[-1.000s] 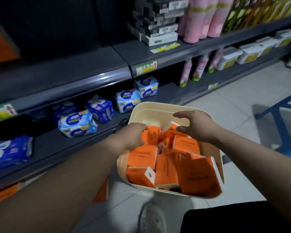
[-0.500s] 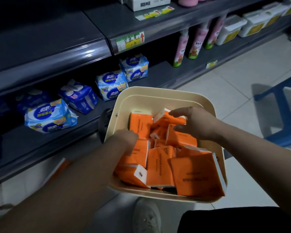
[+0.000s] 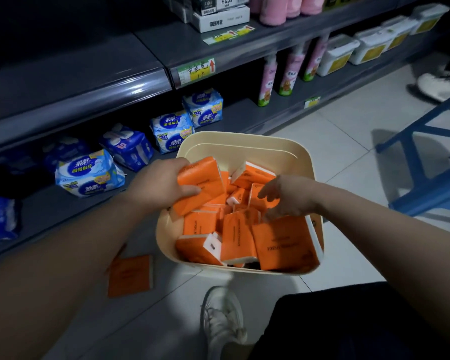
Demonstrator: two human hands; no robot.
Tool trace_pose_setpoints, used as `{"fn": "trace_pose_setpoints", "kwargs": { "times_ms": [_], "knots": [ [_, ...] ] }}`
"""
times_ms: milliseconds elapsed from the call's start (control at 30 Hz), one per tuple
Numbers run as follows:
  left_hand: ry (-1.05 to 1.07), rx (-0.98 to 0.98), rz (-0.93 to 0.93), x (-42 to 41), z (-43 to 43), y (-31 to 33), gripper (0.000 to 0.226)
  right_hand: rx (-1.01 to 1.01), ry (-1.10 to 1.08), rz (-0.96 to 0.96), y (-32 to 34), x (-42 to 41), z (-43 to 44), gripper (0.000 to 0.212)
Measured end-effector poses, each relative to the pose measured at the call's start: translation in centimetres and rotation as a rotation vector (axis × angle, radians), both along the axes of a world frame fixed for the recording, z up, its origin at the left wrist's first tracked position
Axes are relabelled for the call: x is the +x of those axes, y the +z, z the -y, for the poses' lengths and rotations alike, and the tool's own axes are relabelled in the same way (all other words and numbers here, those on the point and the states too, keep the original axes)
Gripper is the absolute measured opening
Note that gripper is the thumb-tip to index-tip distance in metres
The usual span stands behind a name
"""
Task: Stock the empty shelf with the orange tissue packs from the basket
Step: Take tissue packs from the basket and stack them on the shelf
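Observation:
A cream plastic basket [image 3: 247, 149] stands on the floor, holding several orange tissue packs [image 3: 238, 237]. My left hand [image 3: 157, 187] grips one orange tissue pack [image 3: 202, 184], lifted above the others at the basket's left side. My right hand [image 3: 289, 196] reaches into the basket from the right, fingers spread and touching the packs beneath; it holds nothing that I can see. The dark grey shelf [image 3: 70, 74] above and to the left is bare.
One orange pack [image 3: 130, 275] lies on the tiled floor left of the basket. Blue and white packs [image 3: 89, 174] line the low shelf. Pink bottles [image 3: 268, 76] and white tubs [image 3: 338, 55] stand to the right. A blue frame [image 3: 431, 162] stands at right. My white shoe [image 3: 222, 318] is below.
My left hand has taken hold of an orange pack and raised it out of the pile. My right hand has shifted lower and spread its fingers. The view has tilted up slightly.

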State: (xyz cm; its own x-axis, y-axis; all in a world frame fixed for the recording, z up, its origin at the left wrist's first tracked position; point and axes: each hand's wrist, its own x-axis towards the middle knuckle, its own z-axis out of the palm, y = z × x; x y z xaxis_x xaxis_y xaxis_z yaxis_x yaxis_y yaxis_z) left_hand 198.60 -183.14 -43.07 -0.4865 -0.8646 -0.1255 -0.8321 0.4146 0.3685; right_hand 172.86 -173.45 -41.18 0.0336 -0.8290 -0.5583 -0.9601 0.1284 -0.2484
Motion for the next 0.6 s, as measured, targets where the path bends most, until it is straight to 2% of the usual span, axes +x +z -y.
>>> {"fn": "trace_pose_setpoints", "kwargs": {
  "times_ms": [200, 367, 467, 600],
  "knots": [
    [0.023, -0.034, -0.026, 2.1, -1.8, 1.7, 0.043, 0.169, 0.127, -0.202, -1.2, 0.9, -1.5, 0.071],
    [0.036, -0.057, -0.02, 3.2, -2.3, 2.8, 0.043, 0.214, 0.136, -0.197, -0.9, 1.4, -0.7, 0.069],
    [0.043, -0.085, -0.035, 4.5, -1.9, 3.8, 0.042, 0.128, 0.115, -0.159, 0.7, 1.6, 0.6, 0.071],
    [0.095, -0.143, -0.057, 7.1, -1.1, 6.1, 0.047, -0.111, 0.014, 0.033, 4.1, 2.4, 2.3, 0.079]
  ]
}}
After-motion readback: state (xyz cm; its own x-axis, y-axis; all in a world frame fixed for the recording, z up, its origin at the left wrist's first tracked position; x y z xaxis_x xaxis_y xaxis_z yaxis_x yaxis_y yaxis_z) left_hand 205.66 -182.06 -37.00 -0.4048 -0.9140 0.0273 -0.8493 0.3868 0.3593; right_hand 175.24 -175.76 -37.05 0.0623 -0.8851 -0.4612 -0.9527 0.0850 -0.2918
